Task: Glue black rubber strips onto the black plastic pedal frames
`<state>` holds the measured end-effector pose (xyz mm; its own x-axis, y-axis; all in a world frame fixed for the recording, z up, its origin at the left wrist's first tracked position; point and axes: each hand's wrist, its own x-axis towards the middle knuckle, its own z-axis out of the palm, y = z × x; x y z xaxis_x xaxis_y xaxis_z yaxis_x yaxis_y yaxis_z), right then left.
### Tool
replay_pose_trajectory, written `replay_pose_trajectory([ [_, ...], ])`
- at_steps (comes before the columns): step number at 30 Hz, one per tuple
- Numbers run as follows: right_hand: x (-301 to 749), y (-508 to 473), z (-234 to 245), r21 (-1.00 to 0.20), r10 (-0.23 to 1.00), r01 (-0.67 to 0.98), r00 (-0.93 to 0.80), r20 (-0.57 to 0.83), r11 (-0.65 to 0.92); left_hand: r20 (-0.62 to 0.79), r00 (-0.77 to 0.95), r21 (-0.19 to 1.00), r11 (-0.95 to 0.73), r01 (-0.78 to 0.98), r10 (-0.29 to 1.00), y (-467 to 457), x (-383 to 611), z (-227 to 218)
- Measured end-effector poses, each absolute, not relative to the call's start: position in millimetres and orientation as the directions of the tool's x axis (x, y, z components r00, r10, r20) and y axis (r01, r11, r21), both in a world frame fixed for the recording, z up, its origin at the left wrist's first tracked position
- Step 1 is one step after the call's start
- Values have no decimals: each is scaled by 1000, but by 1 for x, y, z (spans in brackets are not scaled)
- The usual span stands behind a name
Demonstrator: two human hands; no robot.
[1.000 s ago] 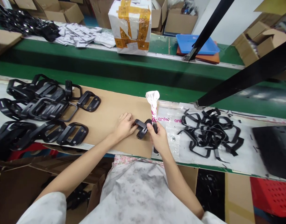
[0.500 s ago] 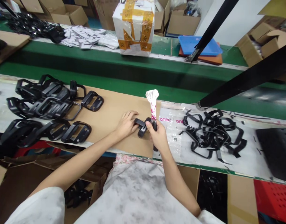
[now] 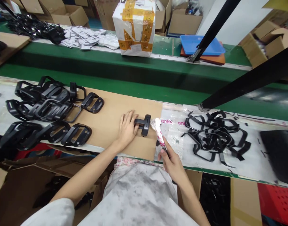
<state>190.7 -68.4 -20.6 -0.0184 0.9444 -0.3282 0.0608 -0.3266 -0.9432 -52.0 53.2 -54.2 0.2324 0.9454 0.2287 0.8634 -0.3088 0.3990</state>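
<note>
My left hand (image 3: 127,128) rests on the cardboard sheet (image 3: 111,116) with its fingers closed on a black plastic handle part (image 3: 144,124). My right hand (image 3: 173,161) has dropped near the table's front edge and grips a tool wrapped in white and pink printed plastic (image 3: 159,133). The wrapped tip points up and left toward the black part, just short of it.
Several finished black handle parts (image 3: 45,108) lie piled at the left. A tangle of thin black frames (image 3: 216,133) lies on a plastic sheet at the right. Beyond runs a green conveyor (image 3: 115,69) with a taped white box (image 3: 134,26) and a blue tray (image 3: 201,45).
My right hand pulled the wrapped tool off the black part and back toward me, tilting it over. My left hand stayed on the part, which now lies flatter on the cardboard.
</note>
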Motion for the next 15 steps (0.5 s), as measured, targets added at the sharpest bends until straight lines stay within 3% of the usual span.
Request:
replay_pose_trajectory([
  [5, 181, -76, -19, -917, 917, 227, -158, -367, -328, 211, 180, 431, -257, 865, 961, 42, -42, -59],
  [12, 188, -67, -21, -897, 920, 341, -171, -353, -281, 164, 411, 423, -441, 792, 897, 69, -66, -48],
  [15, 187, -67, -23, -892, 924, 370, -174, -341, -260, 164, 419, 457, -446, 770, 893, 75, -68, -49],
])
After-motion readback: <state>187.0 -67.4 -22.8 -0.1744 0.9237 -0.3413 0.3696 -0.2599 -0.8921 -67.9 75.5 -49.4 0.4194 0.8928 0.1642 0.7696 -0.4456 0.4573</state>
